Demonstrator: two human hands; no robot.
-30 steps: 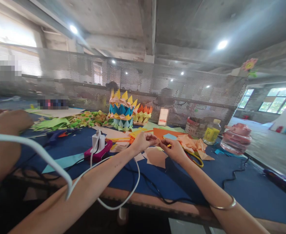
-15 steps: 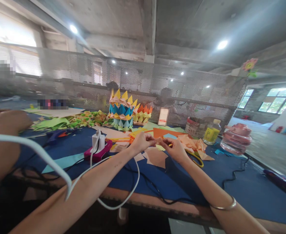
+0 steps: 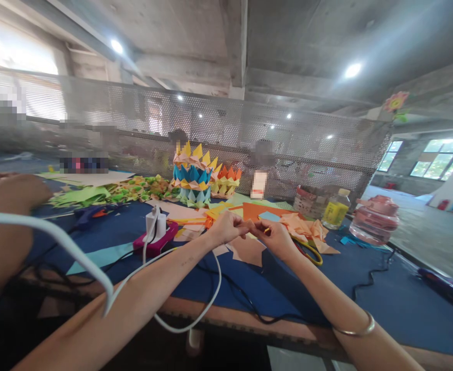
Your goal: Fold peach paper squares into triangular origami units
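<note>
My left hand (image 3: 226,228) and my right hand (image 3: 276,237) meet above the middle of the table, fingertips nearly touching. Both are closed in a pinch on a small piece of peach paper (image 3: 251,225), mostly hidden by the fingers. Beneath them lies a flat peach paper sheet (image 3: 247,251). Crumpled peach paper (image 3: 301,226) sits just beyond my right hand, and a yellow looped handle (image 3: 314,256), which looks like scissors, pokes out beside it. Orange paper strips (image 3: 207,221) lie behind my left hand.
Layered folded-paper crowns (image 3: 191,178) stand at the back. A power strip (image 3: 164,242) with a white charger and looping white cable (image 3: 219,278) is left of my hands. A yellow-labelled bottle (image 3: 335,210) and pink jug (image 3: 375,221) stand right. Another person's arm (image 3: 10,226) reaches in at left.
My fingers have shifted slightly around the small peach paper, the left fingertips now reaching a little further over it. Everything else looks the same.
</note>
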